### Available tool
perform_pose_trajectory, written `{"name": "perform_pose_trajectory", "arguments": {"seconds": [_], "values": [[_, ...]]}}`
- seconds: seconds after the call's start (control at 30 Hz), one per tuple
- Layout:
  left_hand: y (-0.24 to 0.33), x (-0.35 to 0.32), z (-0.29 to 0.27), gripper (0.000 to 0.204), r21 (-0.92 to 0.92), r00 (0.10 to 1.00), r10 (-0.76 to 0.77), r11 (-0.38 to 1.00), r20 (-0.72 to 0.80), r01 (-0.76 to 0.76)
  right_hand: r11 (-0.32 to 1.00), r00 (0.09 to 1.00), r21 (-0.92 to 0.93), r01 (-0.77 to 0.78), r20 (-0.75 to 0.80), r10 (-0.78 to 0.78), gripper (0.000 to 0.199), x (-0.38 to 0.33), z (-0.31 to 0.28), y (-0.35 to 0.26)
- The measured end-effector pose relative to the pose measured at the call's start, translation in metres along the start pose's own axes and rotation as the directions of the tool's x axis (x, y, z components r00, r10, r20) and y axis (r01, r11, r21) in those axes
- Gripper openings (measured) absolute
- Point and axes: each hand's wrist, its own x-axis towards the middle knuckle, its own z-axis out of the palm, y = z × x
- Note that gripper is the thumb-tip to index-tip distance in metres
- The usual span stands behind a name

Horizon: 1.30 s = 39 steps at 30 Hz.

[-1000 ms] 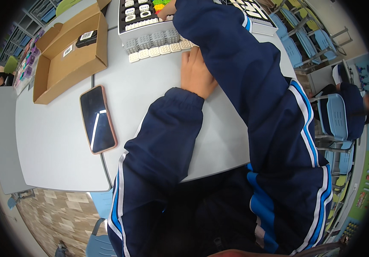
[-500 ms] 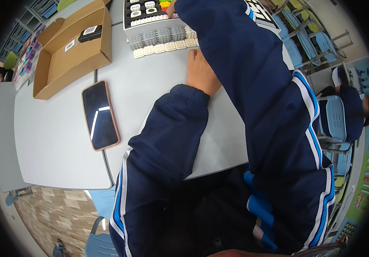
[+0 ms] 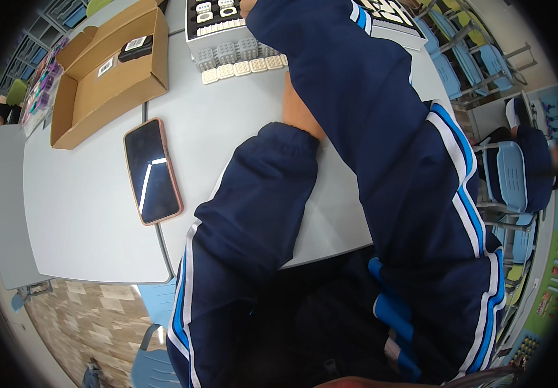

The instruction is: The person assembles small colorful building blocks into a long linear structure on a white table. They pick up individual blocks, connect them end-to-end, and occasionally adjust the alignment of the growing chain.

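My right arm stretches across the table to a white-sided kit box (image 3: pixel 219 31) with a dark insert holding white pieces. Only a small part of my right hand (image 3: pixel 246 9) shows, over the box at the top edge; its fingers are hidden. Under the right sleeve, my left hand (image 3: pixel 299 115) rests near the table, its fingers covered by that sleeve. In front of the box stands a row of grey studded blocks (image 3: pixel 227 53). A row of cream square tiles (image 3: pixel 242 68) lies nearer, just beyond my left hand.
A phone (image 3: pixel 153 171) in a pink case lies left of my left forearm. Behind it an open cardboard box (image 3: pixel 110 84) holds a black item (image 3: pixel 136 49). Light blue chairs (image 3: pixel 505 169) stand at the right, with a person close by.
My right hand and sleeve have moved left and farther up over the box, covering its coloured pieces. More of my left hand is now hidden by the right sleeve.
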Motion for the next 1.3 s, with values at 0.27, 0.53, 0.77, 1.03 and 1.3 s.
{"name": "perform_pose_trajectory", "arguments": {"seconds": [0.27, 0.53, 0.77, 1.03, 1.3], "values": [[0.006, -0.001, -0.009, 0.022, 0.102, 0.988, -0.007, 0.995, 0.156, -0.01, 0.997, 0.993, -0.061, 0.035, -0.112, -0.042, 0.047, -0.023, -0.005, 0.009], [0.012, 0.006, -0.012, 0.021, 0.082, 0.992, -0.031, 0.996, 0.126, 0.02, 0.994, 0.981, -0.084, 0.075, -0.173, -0.089, 0.043, -0.043, -0.018, 0.011], [0.017, 0.009, -0.015, 0.027, 0.15, 0.987, 0.016, 0.988, 0.161, -0.04, 0.953, 0.959, 0.111, 0.283, -0.045, -0.28, 0.029, 0.003, 0.013, 0.062], [0.004, 0.015, -0.023, 0.032, 0.229, 0.998, 0.06, 0.972, -0.025, -0.053, 0.904, 0.951, 0.397, -0.158, 0.307, 0.032, 0.056, 0.026, 0.008, 0.053], [-0.058, 0.072, -0.092, 0.039, 0.552, 0.972, -0.206, 0.801, -0.111, 0.233, 0.89, 0.946, 0.347, -0.297, 0.236, 0.224, 0.096, 0.055, 0.031, 0.069]]}}
